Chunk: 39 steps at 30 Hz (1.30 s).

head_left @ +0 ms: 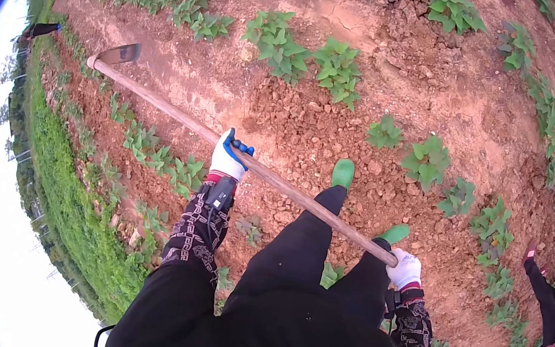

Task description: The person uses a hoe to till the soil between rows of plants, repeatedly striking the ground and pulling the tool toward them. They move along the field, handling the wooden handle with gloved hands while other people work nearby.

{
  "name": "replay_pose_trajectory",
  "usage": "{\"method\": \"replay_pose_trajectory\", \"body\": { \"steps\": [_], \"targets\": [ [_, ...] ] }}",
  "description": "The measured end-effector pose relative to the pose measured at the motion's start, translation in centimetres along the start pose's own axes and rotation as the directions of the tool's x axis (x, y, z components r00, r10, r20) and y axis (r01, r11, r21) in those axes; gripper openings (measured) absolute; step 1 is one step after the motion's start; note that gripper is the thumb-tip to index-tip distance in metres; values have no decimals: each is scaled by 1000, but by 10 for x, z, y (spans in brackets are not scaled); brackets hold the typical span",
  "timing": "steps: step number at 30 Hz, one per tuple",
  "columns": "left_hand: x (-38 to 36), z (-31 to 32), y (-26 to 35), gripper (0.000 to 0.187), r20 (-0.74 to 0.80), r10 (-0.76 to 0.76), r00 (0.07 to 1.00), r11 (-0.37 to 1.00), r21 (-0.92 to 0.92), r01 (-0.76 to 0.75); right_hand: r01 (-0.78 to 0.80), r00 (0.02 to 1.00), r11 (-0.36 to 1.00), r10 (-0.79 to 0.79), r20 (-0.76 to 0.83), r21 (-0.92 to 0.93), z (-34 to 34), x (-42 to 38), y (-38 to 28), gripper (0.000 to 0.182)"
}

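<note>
A long-handled hoe [302,200] slants across the view, its metal blade held out to the upper left over bare soil. My left hand [228,155], in a white glove with blue-coated fingers, is wrapped round the middle of the wooden handle. Near the handle's end, my right hand [406,270] is closed round the wood in a white glove. Loosened reddish clods [292,122] lie in front of my green shoes [343,174]. Leafy green plants [337,71] grow beyond the clods, to the right of the blade.
More plants [427,161] stand in a row right of my feet, with another row [142,141] on the left. Grass [71,207] borders the field at left. A person [550,315] in dark trousers is at the right edge; a dark sleeve [43,30] shows far left.
</note>
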<state>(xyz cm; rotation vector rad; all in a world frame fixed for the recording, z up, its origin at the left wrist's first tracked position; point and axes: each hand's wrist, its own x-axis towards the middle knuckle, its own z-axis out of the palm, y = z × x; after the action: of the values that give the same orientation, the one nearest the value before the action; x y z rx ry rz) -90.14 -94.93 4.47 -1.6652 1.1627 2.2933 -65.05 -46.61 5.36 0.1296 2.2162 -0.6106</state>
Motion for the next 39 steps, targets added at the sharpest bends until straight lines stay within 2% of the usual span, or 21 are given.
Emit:
{"method": "replay_pose_trajectory", "body": {
  "steps": [2, 4, 8, 10, 12, 14, 15, 16, 17, 18, 19, 20, 22, 23, 26, 30, 33, 36, 39],
  "targets": [
    [2, 11, 60, 34, -59, 171, 984, 985, -4, -171, 51, 999, 998, -52, -11, -23, -7, 34, -52, 23],
    [2, 20, 100, 32, -18, 285, 958, 958, 32, -284, 124, 990, 992, -124, 73, 2, -20, 57, -95, 23],
    [14, 28, 104, 34, 117, 262, 958, 955, 113, -275, 249, 963, 964, -256, 82, 89, -48, 75, -156, 21],
    [38, 29, 90, 32, 95, 288, 953, 943, 144, -299, 242, 959, 962, -257, 123, 127, -41, 80, -155, 21],
    [72, 27, 54, 31, 45, 236, 971, 944, 226, -240, 205, 966, 967, -225, 130, 151, -42, 67, -138, 21],
    [75, 29, -17, 29, 47, 166, 985, 933, 317, -172, 137, 976, 980, -158, 149, 145, -48, 35, -111, 20],
    [72, 31, -64, 28, -7, 136, 991, 936, 327, -126, 57, 984, 991, -77, 160, 125, -57, 5, -95, 21],
    [64, 31, -113, 32, -24, -19, 1000, 955, 295, 25, -65, 982, 998, 64, 180, 0, -65, -32, -79, 22],
    [39, 38, -154, 31, -27, -102, 994, 965, 238, 105, -152, 974, 988, 150, 172, -1, -81, -70, -66, 22],
    [19, 37, -172, 28, -16, -65, 998, 956, 287, 67, -212, 959, 977, 214, 186, -31, -86, -91, -56, 23],
    [0, 35, -180, 26, -5, -184, 983, 956, 231, 181, -229, 955, 973, 226, 193, -7, -100, -110, -52, 23],
    [-8, 33, -180, 25, 56, -200, 978, 962, 198, 185, -233, 953, 973, 226, 201, 7, -101, -120, -50, 23],
    [-9, 34, -162, 26, 47, -293, 955, 944, 173, 281, -158, 973, 987, 153, 174, 15, -94, -120, -51, 24],
    [-8, 37, -160, 26, 8, -326, 945, 929, 189, 319, -169, 974, 985, 164, 158, 21, -93, -117, -48, 24],
    [-14, 40, -168, 29, 44, -347, 937, 932, 129, 339, -122, 990, 990, 117, 75, 65, -88, -109, -28, 22],
    [-32, 40, -166, 36, 74, -354, 932, 935, 61, 350, -67, 998, 998, 67, -7, 8, -60, -93, 8, 22],
    [-34, 33, -124, 41, 29, -271, 962, 961, 64, 269, 116, 984, 992, -121, -129, -44, -33, -63, 7, 25],
    [-36, 30, -60, 37, 24, -92, 995, 992, 87, 90, 169, 977, 986, -167, -130, 8, -5, -20, -26, 23],
    [-27, 23, 4, 34, 45, 44, 998, 993, 104, -49, 169, 985, 981, -170, 10, 100, -2, 15, -75, 19]
  ]
}}
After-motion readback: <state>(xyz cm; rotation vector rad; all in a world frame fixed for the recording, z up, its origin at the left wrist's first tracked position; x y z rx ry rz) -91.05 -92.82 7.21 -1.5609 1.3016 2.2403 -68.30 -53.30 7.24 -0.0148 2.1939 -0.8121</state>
